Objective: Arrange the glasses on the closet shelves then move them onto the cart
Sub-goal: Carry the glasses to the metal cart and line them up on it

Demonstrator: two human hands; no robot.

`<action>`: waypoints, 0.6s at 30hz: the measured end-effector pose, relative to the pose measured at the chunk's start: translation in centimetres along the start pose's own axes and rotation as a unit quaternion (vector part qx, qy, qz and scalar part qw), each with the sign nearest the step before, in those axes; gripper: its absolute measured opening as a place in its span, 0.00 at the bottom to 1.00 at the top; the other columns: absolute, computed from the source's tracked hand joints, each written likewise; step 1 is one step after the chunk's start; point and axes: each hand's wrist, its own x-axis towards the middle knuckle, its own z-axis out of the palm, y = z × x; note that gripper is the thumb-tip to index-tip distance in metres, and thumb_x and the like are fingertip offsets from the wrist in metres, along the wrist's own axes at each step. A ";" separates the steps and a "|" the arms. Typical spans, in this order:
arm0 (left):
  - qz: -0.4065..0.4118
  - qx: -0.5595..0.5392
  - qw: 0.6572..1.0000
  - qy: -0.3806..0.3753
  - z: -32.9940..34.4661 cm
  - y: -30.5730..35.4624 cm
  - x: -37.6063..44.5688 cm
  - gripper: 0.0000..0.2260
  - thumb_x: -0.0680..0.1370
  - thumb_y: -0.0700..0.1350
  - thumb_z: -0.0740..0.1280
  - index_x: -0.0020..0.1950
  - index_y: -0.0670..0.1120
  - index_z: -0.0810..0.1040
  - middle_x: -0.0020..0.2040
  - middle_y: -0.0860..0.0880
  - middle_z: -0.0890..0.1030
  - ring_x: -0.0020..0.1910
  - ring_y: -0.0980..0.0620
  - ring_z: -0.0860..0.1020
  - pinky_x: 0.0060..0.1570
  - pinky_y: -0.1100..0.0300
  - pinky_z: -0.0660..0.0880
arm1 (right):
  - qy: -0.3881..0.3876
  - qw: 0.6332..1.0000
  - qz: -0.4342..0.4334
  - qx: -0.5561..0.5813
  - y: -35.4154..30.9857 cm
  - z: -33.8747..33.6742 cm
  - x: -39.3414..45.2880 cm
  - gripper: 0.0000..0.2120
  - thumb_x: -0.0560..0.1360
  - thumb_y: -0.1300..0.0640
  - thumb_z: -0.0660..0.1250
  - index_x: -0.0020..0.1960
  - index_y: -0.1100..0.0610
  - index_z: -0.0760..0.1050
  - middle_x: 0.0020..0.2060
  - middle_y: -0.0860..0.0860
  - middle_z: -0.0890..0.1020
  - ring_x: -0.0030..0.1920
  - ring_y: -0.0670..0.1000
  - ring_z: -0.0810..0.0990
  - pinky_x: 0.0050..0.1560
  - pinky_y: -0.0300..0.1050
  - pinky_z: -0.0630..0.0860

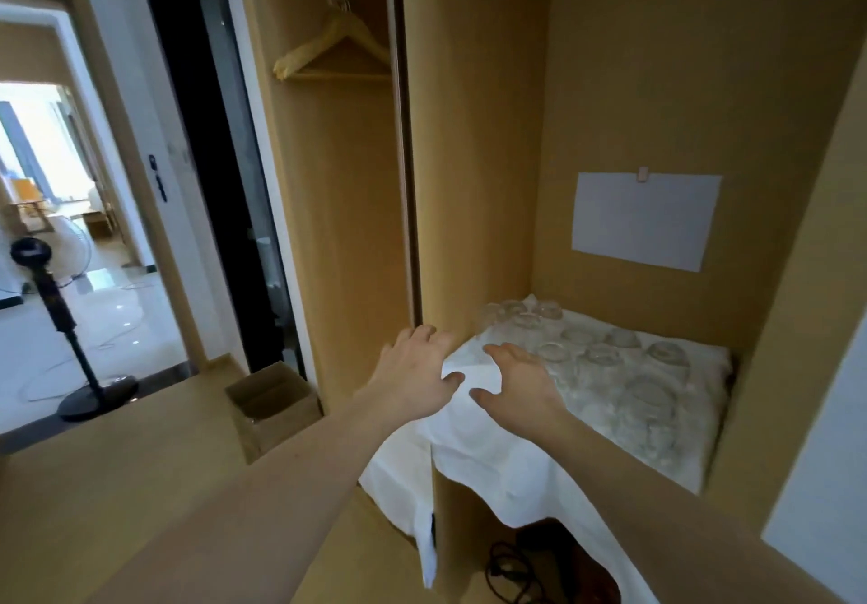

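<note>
Closet shelf (703,472): clear upturned glasses (605,369)

Both hands (462,380) open, spread – over white cloth (492,444), glasses (605,364) behind

1. The one camera sits on my head, looking forward and down along both my outstretched arms.
2. It faces the closet shelf (586,420) from close by, at arm's reach.
3. Its wide angle also takes in the doorway (70,158) far left.

I can read no text anywhere; the white paper sheet (645,221) on the closet's back wall looks blank.
</note>
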 end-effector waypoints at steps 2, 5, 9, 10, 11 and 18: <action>0.025 -0.007 1.000 -0.006 -0.2 -0.9 1.6 0.26 0.81 0.58 0.64 0.77 0.52 0.65 0.74 0.48 0.69 0.73 0.43 0.66 0.68 0.45 0.68 | 0.015 1.000 0.020 0.003 -0.3 0.0 1.3 0.34 0.77 0.41 0.67 0.79 0.49 0.60 0.77 0.50 0.65 0.76 0.55 0.64 0.73 0.52 0.66; 0.057 -0.015 0.998 -0.007 0.2 -2.2 3.4 0.26 0.81 0.58 0.64 0.76 0.52 0.65 0.73 0.48 0.70 0.71 0.43 0.67 0.66 0.46 0.69 | 0.021 0.999 0.047 -0.009 -0.8 0.5 2.5 0.34 0.77 0.42 0.67 0.79 0.50 0.60 0.77 0.50 0.65 0.76 0.55 0.64 0.74 0.52 0.65; 0.093 -0.025 0.995 -0.033 1.1 -3.9 5.3 0.25 0.81 0.59 0.63 0.76 0.53 0.65 0.70 0.48 0.72 0.69 0.43 0.69 0.64 0.46 0.71 | 0.031 0.996 0.083 -0.020 -1.4 1.3 3.6 0.34 0.78 0.42 0.67 0.79 0.49 0.59 0.78 0.50 0.63 0.77 0.55 0.62 0.74 0.50 0.63; 0.102 -0.026 0.994 -0.034 1.3 -4.3 5.8 0.25 0.81 0.59 0.64 0.76 0.53 0.66 0.69 0.48 0.73 0.68 0.43 0.69 0.63 0.46 0.72 | 0.035 0.995 0.091 -0.018 -1.5 1.4 3.8 0.34 0.78 0.43 0.67 0.79 0.49 0.60 0.78 0.50 0.63 0.77 0.55 0.62 0.74 0.51 0.64; 0.110 -0.029 0.993 -0.033 1.4 -4.6 6.3 0.25 0.81 0.59 0.64 0.76 0.53 0.66 0.68 0.48 0.73 0.68 0.43 0.70 0.63 0.45 0.72 | 0.040 0.994 0.097 -0.016 -1.5 1.6 4.1 0.34 0.77 0.43 0.67 0.79 0.49 0.60 0.78 0.50 0.63 0.77 0.55 0.62 0.74 0.51 0.64; 0.153 -0.087 0.984 -0.028 2.7 -4.4 10.3 0.26 0.81 0.57 0.66 0.77 0.52 0.65 0.74 0.48 0.71 0.70 0.43 0.70 0.67 0.46 0.71 | 0.052 0.988 0.142 -0.024 0.6 1.4 6.2 0.35 0.75 0.41 0.68 0.78 0.49 0.62 0.76 0.49 0.67 0.73 0.55 0.69 0.70 0.51 0.70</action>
